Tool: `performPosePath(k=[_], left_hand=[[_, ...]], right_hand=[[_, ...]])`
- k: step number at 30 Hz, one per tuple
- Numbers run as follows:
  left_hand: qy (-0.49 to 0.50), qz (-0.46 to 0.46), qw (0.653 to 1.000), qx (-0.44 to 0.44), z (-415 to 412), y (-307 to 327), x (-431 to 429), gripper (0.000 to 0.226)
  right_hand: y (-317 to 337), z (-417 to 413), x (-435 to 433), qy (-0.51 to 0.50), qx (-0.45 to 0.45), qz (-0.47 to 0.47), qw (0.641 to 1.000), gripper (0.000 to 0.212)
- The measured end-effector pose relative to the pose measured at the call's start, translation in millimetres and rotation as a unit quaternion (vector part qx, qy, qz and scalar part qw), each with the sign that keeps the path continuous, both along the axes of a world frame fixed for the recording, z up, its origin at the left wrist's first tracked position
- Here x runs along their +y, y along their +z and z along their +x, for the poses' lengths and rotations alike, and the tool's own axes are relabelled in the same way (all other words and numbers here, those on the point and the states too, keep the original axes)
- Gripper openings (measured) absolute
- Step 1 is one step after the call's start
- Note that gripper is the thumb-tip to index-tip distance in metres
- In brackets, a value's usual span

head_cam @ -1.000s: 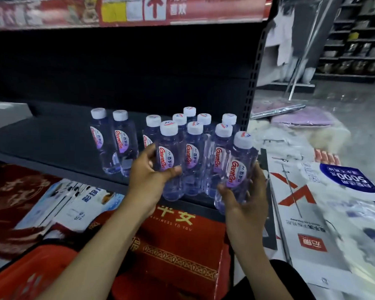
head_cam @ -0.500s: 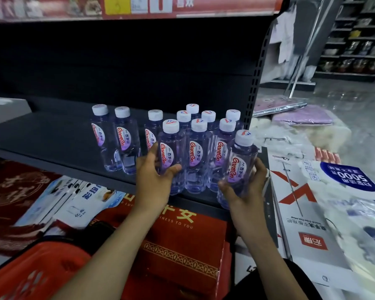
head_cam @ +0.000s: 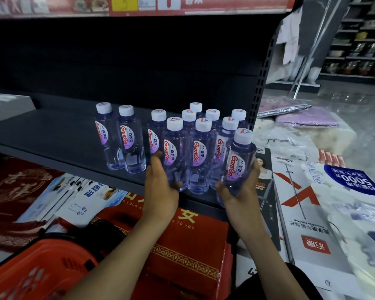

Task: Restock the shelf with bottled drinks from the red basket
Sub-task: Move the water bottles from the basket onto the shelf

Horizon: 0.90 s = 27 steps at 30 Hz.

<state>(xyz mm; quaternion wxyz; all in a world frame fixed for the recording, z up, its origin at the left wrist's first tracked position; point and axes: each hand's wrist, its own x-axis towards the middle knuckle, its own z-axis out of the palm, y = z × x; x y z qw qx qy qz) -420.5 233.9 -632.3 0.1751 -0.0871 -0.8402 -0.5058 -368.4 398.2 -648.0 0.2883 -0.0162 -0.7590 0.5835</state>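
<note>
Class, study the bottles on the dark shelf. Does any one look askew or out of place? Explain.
Yes: the rightmost front bottle, gripped by the right hand, leans with its cap to the right, its base at the shelf's front edge, seemingly not set down. The other bottles stand upright.

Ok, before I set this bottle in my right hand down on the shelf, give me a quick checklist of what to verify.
1. Right hand grip on the held bottle: ok, fingers wrap its lower half.
2. Held bottle upright: not ok, it tilts with the cap leaning right.
3. Its base over the shelf: cannot tell, the hand hides the base at the front edge.
4. Left hand on the front bottle: ok, it grips it.
5. Free shelf space: ok, bare shelf left of the two separate bottles.
6. Red basket stock: cannot tell, its inside is not visible.
</note>
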Motion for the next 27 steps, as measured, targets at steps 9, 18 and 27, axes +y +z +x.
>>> performPosePath(k=[9, 18, 27], left_hand=[[0.017, -0.023, 1.000, 0.011, -8, -4, 5, 0.075], [0.009, -0.061, 0.998, 0.000, -3, -1, 0, 0.079], [0.119, -0.340, 0.933, 0.016, 31, 15, -51, 0.058]], right_hand=[[2, -19, -6, -0.008, -0.005, 0.009, 1.000, 0.094], [12, -5, -18, -0.088, -0.022, 0.007, 0.996, 0.096], [16, 26, -75, -0.143, 0.118, 0.252, 0.950, 0.037]])
